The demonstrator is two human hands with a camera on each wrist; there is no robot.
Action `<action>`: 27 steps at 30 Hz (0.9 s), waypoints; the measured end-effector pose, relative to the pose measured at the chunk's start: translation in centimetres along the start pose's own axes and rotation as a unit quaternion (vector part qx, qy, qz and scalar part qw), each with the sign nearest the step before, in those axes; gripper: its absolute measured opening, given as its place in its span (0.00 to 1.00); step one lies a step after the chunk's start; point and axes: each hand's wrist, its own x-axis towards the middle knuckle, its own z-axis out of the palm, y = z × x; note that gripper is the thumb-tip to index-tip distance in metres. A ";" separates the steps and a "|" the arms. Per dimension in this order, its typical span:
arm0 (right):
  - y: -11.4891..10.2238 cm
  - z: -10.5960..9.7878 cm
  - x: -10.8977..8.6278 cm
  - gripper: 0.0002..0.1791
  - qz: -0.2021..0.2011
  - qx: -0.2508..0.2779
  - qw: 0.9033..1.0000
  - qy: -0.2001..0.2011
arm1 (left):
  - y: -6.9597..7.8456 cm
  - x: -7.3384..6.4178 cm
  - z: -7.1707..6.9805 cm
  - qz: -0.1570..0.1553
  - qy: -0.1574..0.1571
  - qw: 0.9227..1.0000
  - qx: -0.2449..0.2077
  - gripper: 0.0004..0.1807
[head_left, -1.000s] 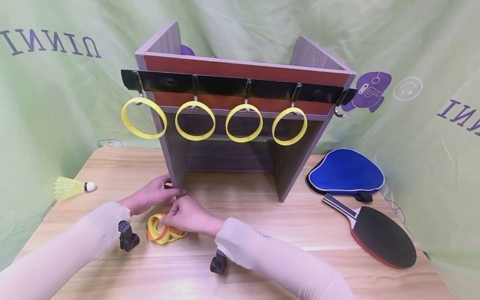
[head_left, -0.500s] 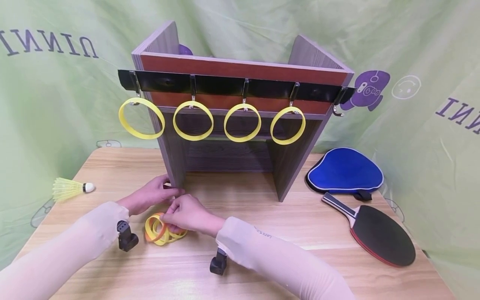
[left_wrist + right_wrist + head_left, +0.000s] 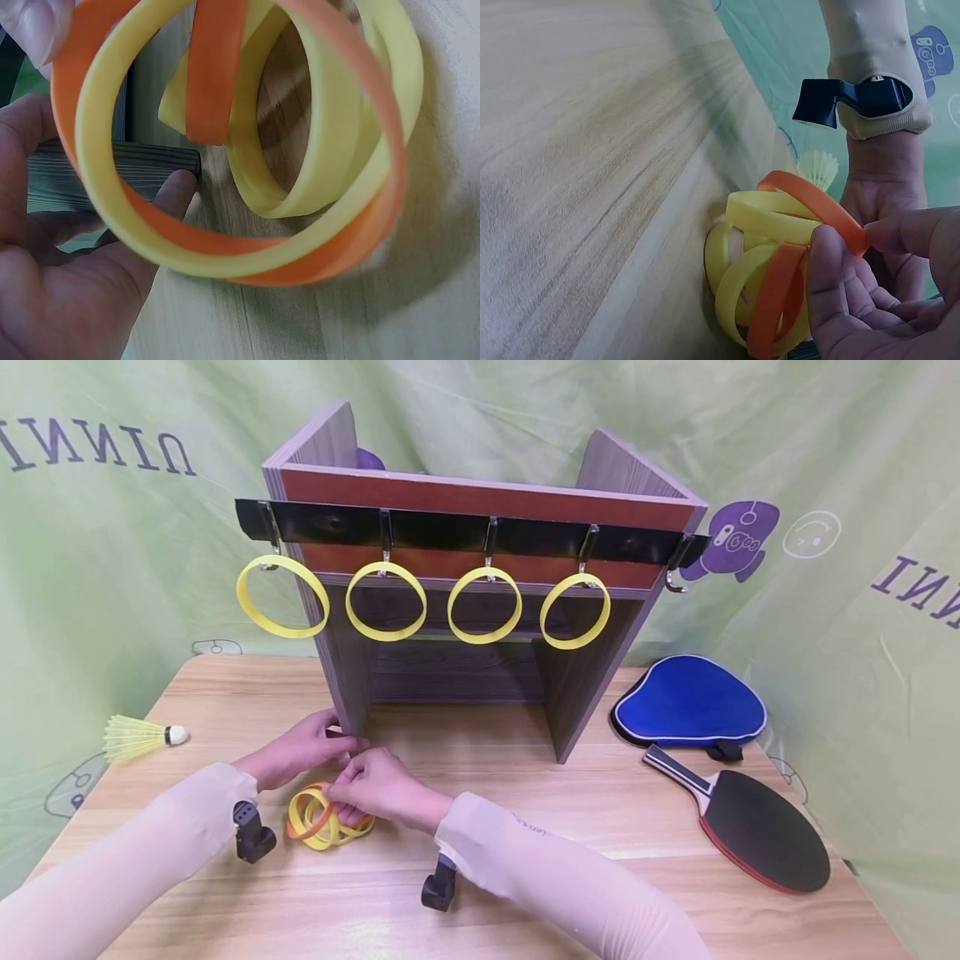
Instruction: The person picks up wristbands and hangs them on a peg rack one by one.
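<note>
Right hand (image 3: 381, 789) is pinching a flat orange rubbery ring (image 3: 817, 199), a flat yellow ring (image 3: 95, 150) overlapping it, over the pale wood-grain bench (image 3: 360, 902); tangling could be dragging loose rings (image 3: 334, 135) along. Left hand (image 3: 306, 750) is clasping the grey wood-grain panel (image 3: 352, 668); a tug could be tipping it.

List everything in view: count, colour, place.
Table: one, light wood, below
Curtain: count unclear, green, around table
Stand: one, grey, red-brown, on table
Rail: one, black, across stand front
Hanging rings: four, yellow, on rail's hooks; rightmost bare
Loose rings: several, yellow and orange, by stand's left leg
Shuttlecock: one, yellow, white-tipped, table left
Case: one, blue, table right
Paddle: one, black-and-red, before case
Wrist cameras: two, black, one per wrist
Sleeves: two, cream, both arms
Left hand: one, touching stand's left leg
Right hand: one, pinching an orange ring
</note>
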 end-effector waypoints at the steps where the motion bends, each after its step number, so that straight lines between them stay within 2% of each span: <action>1: 0.0 0.0 0.1 0.11 0.002 0.005 1.000 -0.001 | 0.0 0.0 0.0 0.000 0.000 1.000 -0.001 0.31; 12: 0.5 0.2 0.3 0.07 0.029 0.041 0.999 -0.008 | -0.1 -0.2 0.1 0.000 0.000 1.000 0.002 0.33; 23: 1.3 -0.7 0.0 0.05 0.019 0.082 0.996 -0.032 | 0.0 -0.2 0.0 0.000 -0.004 1.000 -0.005 0.34; 27: 1.9 -1.7 -0.3 0.04 0.007 0.095 0.993 -0.062 | -0.1 -0.1 0.0 -0.001 -0.007 1.000 -0.010 0.36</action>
